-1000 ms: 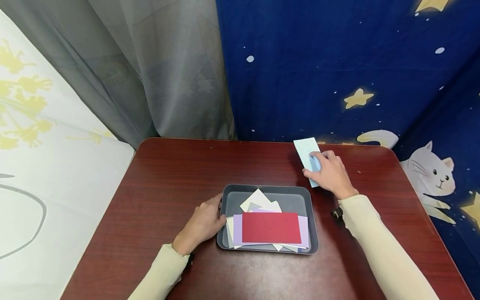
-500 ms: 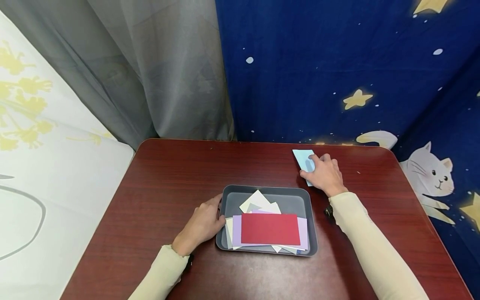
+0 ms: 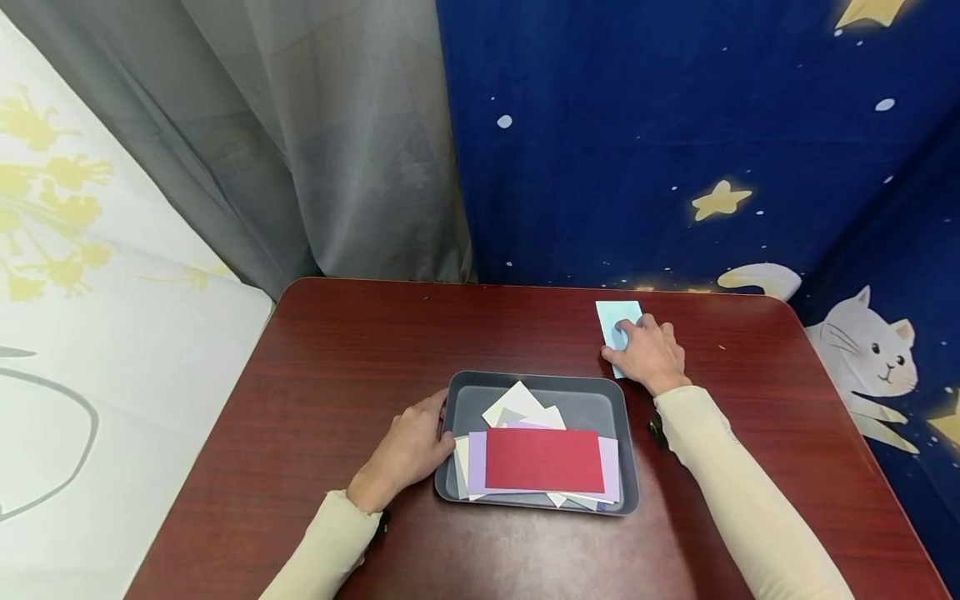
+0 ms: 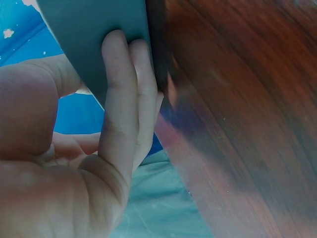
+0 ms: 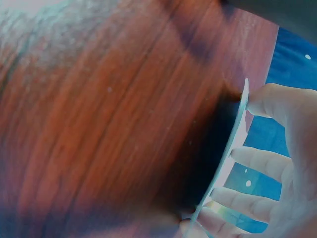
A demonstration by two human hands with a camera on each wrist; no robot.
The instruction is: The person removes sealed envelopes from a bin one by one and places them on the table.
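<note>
My left hand (image 3: 408, 446) grips the left wall of a dark grey tray (image 3: 592, 408), thumb on the rim and fingers along the outside. The left wrist view shows those fingers flat against the tray's side (image 4: 89, 29). Inside the tray lie overlapping paper cards, with a red card (image 3: 543, 460) on top of a lilac one (image 3: 609, 471). Behind the tray's right corner, my right hand (image 3: 651, 354) holds a light blue card (image 3: 611, 317) by its edges. In the right wrist view that card (image 5: 237, 139) looks slightly bowed between thumb and fingers, a dark shadow beside it.
The reddish-brown wooden table (image 3: 360, 350) has rounded far corners. A grey curtain (image 3: 367, 150) and a dark blue star-patterned curtain (image 3: 585, 150) hang behind its far edge. White patterned cloth (image 3: 112, 333) is on the left.
My right hand has lowered the light blue card towards the table, and the card has turned to lie straighter. The left hand and the tray have stayed in place.
</note>
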